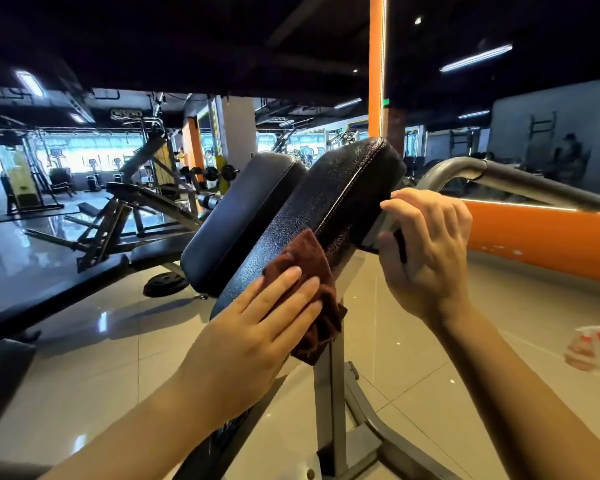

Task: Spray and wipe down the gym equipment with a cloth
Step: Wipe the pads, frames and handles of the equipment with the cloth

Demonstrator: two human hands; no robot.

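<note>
A black padded cushion point(343, 188) of a gym machine slants up in the middle of the view, with a second black pad point(243, 209) beside it on the left. My left hand point(257, 327) lies flat with straight fingers on a brown cloth point(309, 265), pressing it against the lower part of the cushion. My right hand point(426, 251) curls its fingers round the cushion's right edge and the bracket behind it. A spray bottle point(587, 346) with a red and white head stands blurred on the floor at the far right.
The grey steel post point(329, 386) and base of the machine stand below the cushion. A grey curved handle bar point(499, 174) reaches right. A black bench point(59, 292) lies at the left, with weight machines behind. An orange low wall point(548, 237) runs on the right. The floor is glossy tile.
</note>
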